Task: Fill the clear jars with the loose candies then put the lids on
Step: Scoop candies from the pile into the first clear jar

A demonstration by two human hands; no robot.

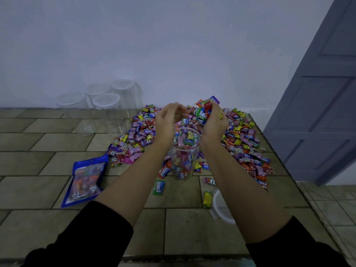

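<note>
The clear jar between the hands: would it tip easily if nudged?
Probably less than it looks: the clear jar is tall and narrow, but candies fill it nearly to the rim, likely weighting it. Its smooth wall may feel slippery.

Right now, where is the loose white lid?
Head view: the white lid lies on the tiled table at lower right, partly hidden by the right forearm, beside a yellow candy, nearer the person than the part-filled jar.
</note>
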